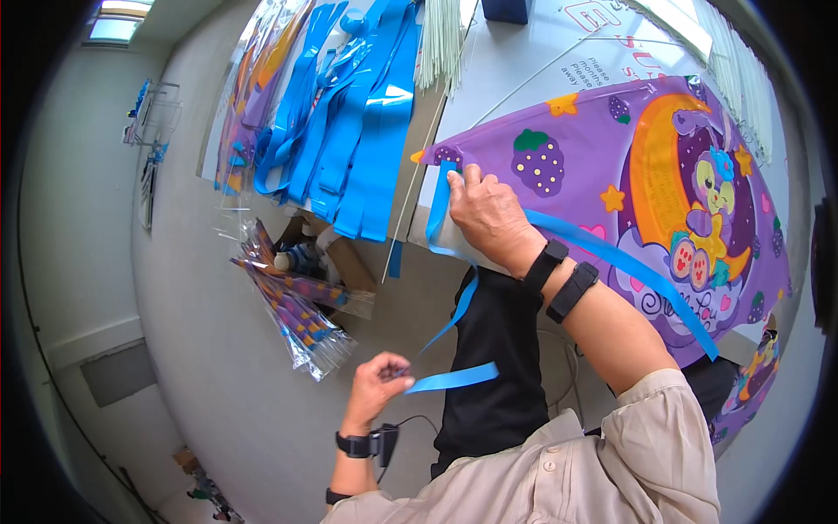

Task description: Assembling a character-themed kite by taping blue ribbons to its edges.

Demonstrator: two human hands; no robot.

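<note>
A purple kite (594, 157), printed with a moon, a cartoon animal, stars and berries, lies spread on the white box surface in front of me. My right hand (489, 214) is closed at the kite's left corner, its thumb and fingers on a blue ribbon (441, 214) that hangs over the near edge. Another stretch of blue ribbon (628, 265) runs from beneath this hand across the kite. Lower down, away from the box, my left hand (381, 382) pinches a blue ribbon piece (454, 379) whose free end points right. Whether these lengths join is unclear.
Many blue ribbon strips (375, 157) drape over the box on the left, beside wrapped kites (262, 79). More wrapped kites (292, 306) sit lower, by an open carton (349, 266). Thin white rods (441, 44) lie at the back. A wall rack (157, 113) hangs far left.
</note>
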